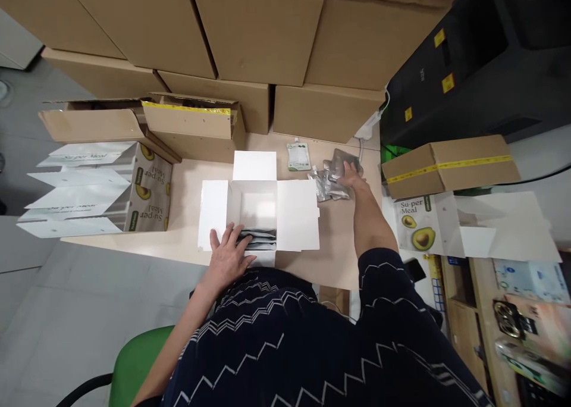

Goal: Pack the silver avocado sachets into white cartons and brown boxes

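Note:
A white carton stands on the table before me with its flaps folded out. Several flat pouches stand in a row at its near end. My left hand lies over the carton's near left corner, fingers spread and touching the wall and the pouches. To the right, my right hand grips a silver spouted pouch with bent fingers. More silver pouches lie loose beside it. A white and green pouch lies flat behind the carton, its spout pointing away from me.
Large brown boxes are stacked along the back. Printed cartons with raised flaps and open brown boxes stand at left. On the right are a black machine, a taped box and another open printed carton. A green chair is behind left.

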`<state>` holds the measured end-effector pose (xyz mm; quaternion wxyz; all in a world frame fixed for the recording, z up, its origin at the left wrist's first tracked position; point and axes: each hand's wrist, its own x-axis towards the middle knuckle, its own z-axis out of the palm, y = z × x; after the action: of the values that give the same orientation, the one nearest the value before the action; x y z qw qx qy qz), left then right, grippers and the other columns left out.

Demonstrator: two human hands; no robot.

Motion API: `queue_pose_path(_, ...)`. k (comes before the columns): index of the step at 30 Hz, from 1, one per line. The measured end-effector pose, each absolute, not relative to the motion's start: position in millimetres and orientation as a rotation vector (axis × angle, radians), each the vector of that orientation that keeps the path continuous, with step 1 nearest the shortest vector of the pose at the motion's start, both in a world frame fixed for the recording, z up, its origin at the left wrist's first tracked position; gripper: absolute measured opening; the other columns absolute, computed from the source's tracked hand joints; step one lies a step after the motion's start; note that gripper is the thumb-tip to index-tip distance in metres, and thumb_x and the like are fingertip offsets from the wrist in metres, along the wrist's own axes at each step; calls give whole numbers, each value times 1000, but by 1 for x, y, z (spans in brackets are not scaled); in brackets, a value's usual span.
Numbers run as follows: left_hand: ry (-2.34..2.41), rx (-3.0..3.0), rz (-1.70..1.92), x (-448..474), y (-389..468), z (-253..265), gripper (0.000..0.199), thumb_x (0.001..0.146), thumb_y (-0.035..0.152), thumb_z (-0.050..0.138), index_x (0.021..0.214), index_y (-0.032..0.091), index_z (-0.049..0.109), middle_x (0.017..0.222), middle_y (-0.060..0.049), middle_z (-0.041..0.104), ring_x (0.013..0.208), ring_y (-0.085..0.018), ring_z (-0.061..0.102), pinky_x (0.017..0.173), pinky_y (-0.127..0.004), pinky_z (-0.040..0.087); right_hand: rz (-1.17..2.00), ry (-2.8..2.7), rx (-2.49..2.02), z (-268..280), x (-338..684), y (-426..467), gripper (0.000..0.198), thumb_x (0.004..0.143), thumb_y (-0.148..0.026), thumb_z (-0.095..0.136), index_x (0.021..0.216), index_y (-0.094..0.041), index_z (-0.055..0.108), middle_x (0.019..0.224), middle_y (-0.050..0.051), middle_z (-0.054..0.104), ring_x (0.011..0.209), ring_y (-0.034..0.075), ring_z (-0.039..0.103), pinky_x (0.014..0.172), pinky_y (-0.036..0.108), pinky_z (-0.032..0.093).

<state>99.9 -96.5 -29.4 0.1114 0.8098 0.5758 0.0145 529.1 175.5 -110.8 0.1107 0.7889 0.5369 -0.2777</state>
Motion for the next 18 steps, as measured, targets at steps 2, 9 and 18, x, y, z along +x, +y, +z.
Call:
queue_pose_path(2, 1691, 2376, 31, 100, -97, -29, 43, 90, 45, 62, 127, 26, 64, 148, -17, 50, 144, -40, 35, 114, -75, 12, -847, 1573, 2322, -120, 525, 178, 94, 84, -26, 62, 163, -24, 9, 168, 21, 0, 151, 46, 8, 111, 72, 27)
queue_pose_path(9, 1691, 2383, 65, 100, -96, -29, 43, 89, 44, 63, 127, 24, 65, 147, -19, 50, 143, -41, 36, 113, -77, 12, -772, 1783, 2224, -124, 507, 145, 75, 90, -21, 43, 160, -30, 21, 170, 6, 8, 150, 40, 16, 113, 65, 29)
queue_pose_path(18, 1674, 2408, 63, 100, -97, -27, 43, 90, 45, 61, 128, 24, 66, 147, -20, 50, 143, -43, 36, 112, -77, 16, -572, 1949, 2348, -102, 477, 85, 55, 95, -18, 29, 147, -21, 47, 148, 15, 51, 129, 32, 49, 108, 47, 39)
